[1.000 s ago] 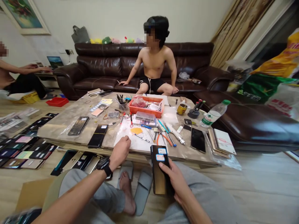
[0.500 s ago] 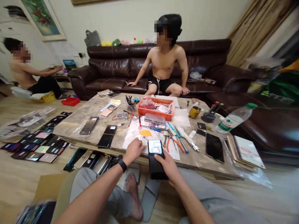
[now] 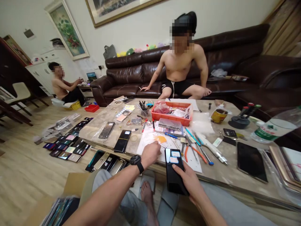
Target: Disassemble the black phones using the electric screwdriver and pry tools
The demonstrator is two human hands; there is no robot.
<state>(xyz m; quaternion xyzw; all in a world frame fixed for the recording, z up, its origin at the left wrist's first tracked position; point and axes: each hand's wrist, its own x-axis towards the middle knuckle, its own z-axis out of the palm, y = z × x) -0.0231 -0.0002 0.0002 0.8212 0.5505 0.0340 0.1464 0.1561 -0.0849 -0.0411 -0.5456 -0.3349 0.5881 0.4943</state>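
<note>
In front of my knees my right hand (image 3: 188,177) grips a black phone (image 3: 175,182), the thumb lying across its face. White labels with blue edges are stuck near the phone's upper end. My left hand (image 3: 150,154), with a dark watch (image 3: 135,160) on the wrist, is beside the phone with its fingers curled together. A thin, light tip shows by those fingers, but I cannot make out what they hold. Just beyond lie an orange-yellow piece (image 3: 160,138) and a white sheet (image 3: 147,135). Orange-handled pliers (image 3: 199,154) are to the right.
On the table stand a red tray (image 3: 171,118), a yellow tin (image 3: 219,115) and a plastic bottle (image 3: 274,130). Another black phone (image 3: 122,141) lies left, a dark tablet-like device (image 3: 251,161) right. Several phones (image 3: 67,146) cover the floor. Another person sits on the sofa (image 3: 127,73).
The view has swung left, so the scene appears shifted right. The phone stays in my right hand, and my left hand remains beside it with curled fingers. The person on the sofa has turned their head.
</note>
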